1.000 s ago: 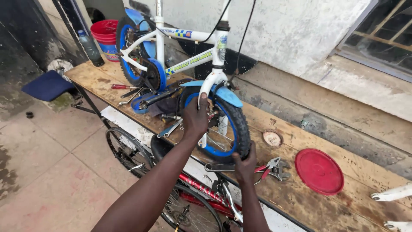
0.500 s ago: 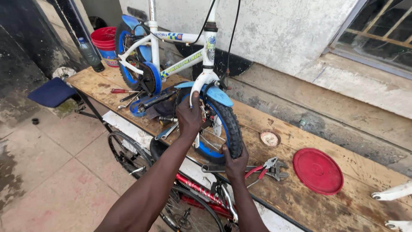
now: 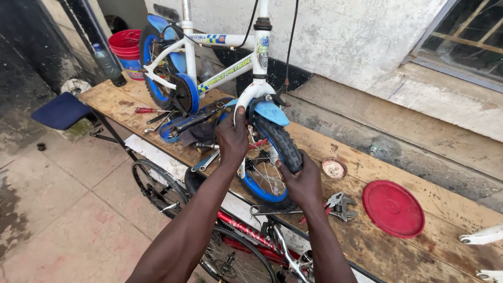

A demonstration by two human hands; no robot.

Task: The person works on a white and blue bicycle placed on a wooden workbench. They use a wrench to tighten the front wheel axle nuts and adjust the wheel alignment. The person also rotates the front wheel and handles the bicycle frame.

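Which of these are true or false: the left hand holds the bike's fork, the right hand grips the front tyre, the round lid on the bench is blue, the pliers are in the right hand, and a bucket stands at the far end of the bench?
1. The left hand holds the fork of the small bike. True.
2. The right hand grips the front tyre. True.
3. The round lid on the bench is blue. False: it is red.
4. The pliers are in the right hand. False: they lie on the bench beside it.
5. A red bucket stands at the far end of the bench. True.
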